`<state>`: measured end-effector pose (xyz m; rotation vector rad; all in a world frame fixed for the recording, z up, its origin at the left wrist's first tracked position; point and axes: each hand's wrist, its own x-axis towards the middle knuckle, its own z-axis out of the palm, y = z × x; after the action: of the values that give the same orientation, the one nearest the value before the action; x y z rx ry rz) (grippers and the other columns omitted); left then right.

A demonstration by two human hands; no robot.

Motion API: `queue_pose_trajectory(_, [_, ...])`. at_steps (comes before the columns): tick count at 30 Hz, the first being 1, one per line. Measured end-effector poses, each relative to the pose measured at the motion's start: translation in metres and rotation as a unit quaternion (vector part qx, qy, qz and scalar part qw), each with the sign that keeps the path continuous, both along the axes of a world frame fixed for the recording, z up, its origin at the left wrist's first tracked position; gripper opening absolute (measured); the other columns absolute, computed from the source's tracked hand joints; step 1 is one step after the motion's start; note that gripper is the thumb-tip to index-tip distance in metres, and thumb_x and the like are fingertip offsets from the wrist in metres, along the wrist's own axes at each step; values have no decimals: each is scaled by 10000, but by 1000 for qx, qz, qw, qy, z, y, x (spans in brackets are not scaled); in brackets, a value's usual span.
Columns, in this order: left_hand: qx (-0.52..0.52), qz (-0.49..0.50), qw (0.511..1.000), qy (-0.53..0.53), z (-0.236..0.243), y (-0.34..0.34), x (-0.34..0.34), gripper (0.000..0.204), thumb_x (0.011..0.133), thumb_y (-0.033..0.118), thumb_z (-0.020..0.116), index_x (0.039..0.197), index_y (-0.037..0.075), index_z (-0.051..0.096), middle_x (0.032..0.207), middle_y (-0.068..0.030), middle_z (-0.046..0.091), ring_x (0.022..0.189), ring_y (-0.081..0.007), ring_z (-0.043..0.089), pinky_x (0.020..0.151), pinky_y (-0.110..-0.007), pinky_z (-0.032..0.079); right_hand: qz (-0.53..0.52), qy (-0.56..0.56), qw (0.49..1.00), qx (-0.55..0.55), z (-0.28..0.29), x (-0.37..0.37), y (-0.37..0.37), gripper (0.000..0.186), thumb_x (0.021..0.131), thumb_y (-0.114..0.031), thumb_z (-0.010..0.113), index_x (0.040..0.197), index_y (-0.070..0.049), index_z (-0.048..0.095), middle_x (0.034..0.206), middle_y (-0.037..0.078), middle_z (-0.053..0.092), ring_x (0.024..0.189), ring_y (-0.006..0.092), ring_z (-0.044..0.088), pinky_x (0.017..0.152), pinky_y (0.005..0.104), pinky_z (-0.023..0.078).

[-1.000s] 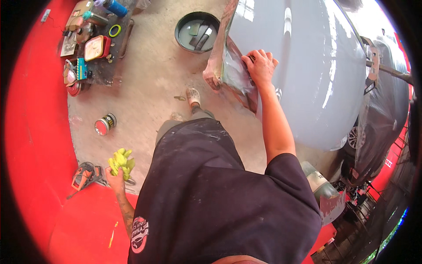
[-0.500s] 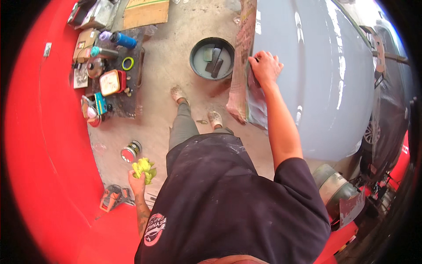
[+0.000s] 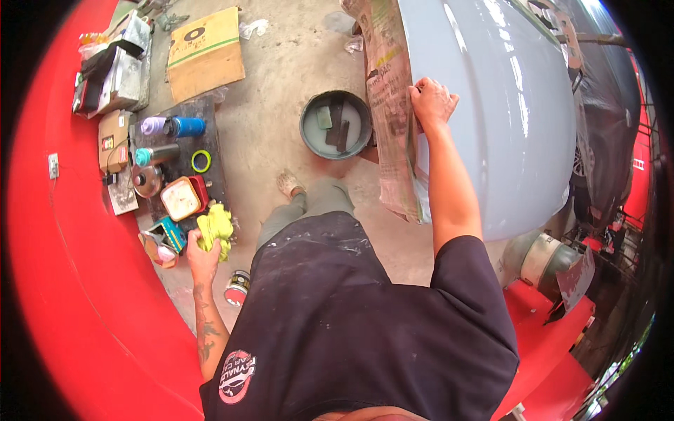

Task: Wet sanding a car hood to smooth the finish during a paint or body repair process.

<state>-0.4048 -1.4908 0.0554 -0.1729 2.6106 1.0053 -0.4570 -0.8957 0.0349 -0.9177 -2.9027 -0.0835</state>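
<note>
Bright daylight, sharp focus. White glare streaks on pale blue car panel (image 3: 505, 105). Strong fisheye bending; black vignette at corners.

Position: on the person's head, high above the concrete floor (image 3: 274, 133)
Facing: steeply downward over torso and feet
Nearness: arm's reach
Lens: fisheye, edges bending
Views: one

A crumpled yellow-green rag (image 3: 215, 229) sits bunched in the left hand (image 3: 202, 252), its folds sticking up and out above the fingers, held low over the concrete floor beside the clutter of tins. The pale grey-blue car body panel (image 3: 505, 105) is smooth and glossy, curving away to the right, with brown masking paper (image 3: 390, 105) along its left edge; the right hand (image 3: 432, 102) rests there, fingers curled over the paper's border.
</note>
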Motion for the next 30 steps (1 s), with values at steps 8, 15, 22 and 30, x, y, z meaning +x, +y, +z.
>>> queue_pose_trajectory(8, [38,-64,994,74,33,46,-120,350,758,33,717,1068,18,557,1041,-98,627,940,-191,588,874,-330,471,-38,-37,997,-51,7,73,-37,176,826,-341,702,840,-169,671,935,-3,684,935,227,610,837,444,375])
queue_pose_trajectory(15, [97,-91,988,74,27,91,-225,343,774,38,700,1087,16,560,1073,-85,633,964,-175,595,901,-315,466,-48,16,998,-41,9,-34,-1,164,792,-323,749,818,-168,705,890,-18,702,914,224,624,832,426,367])
queue_pose_trajectory(22, [56,-88,991,83,25,139,-343,346,775,63,716,1080,11,562,1040,-93,625,956,-179,588,901,-315,462,-61,66,995,-47,-4,-198,66,188,780,-353,756,824,-173,722,914,-21,712,912,228,624,847,426,356])
queue_pose_trajectory(30, [14,-50,997,65,45,183,-464,325,757,47,718,1042,18,565,1060,-104,614,973,-209,583,906,-342,458,-102,50,986,-120,-12,-353,131,194,773,-381,758,843,-202,735,942,-31,706,978,241,591,871,441,351])
